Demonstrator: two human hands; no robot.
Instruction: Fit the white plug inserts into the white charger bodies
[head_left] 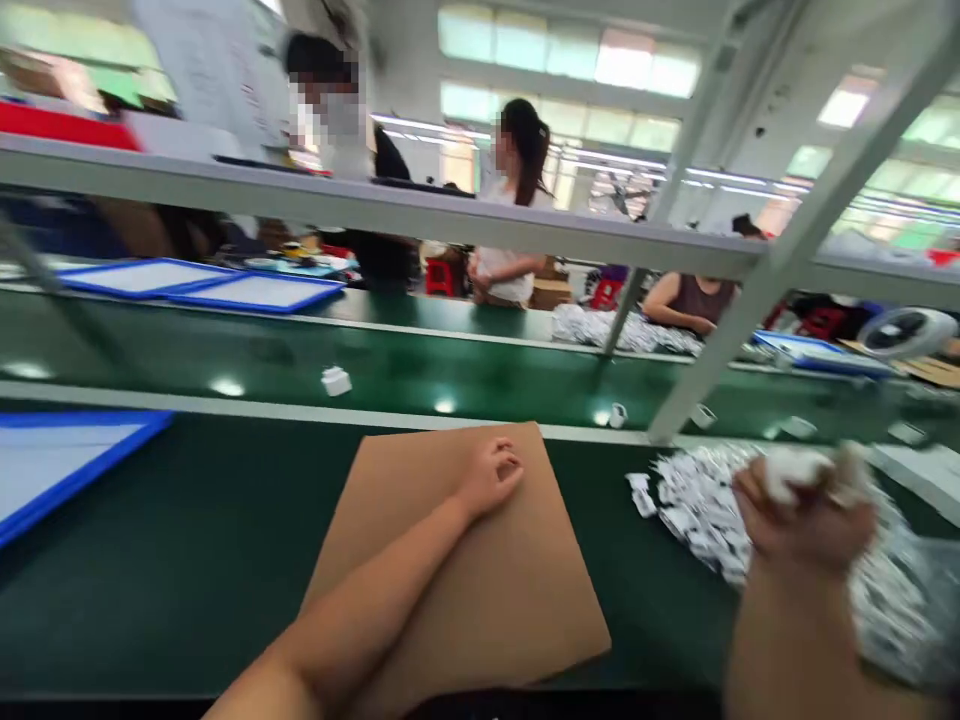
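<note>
My left hand [493, 477] rests on a flat sheet of brown cardboard [457, 600], fingers loosely curled, a gap showing between thumb and fingers. Nothing is visible in it. To the right, my right hand [810, 525] is raised over a heap of small white plastic parts [701, 520]. Its fingers are closed around a white plastic part [795, 472]. Motion blurs this hand, so the part's exact shape and whether there is more than one cannot be made out. One loose white part [640, 494] lies at the heap's left edge.
A green conveyor belt [390, 355] carrying scattered white pieces runs beyond the bench. Blue-framed white trays lie at left [67, 450] and across the belt [259, 290]. A metal shelf rail [450, 215] and slanted post [750, 330] stand ahead. Several people are on the far side.
</note>
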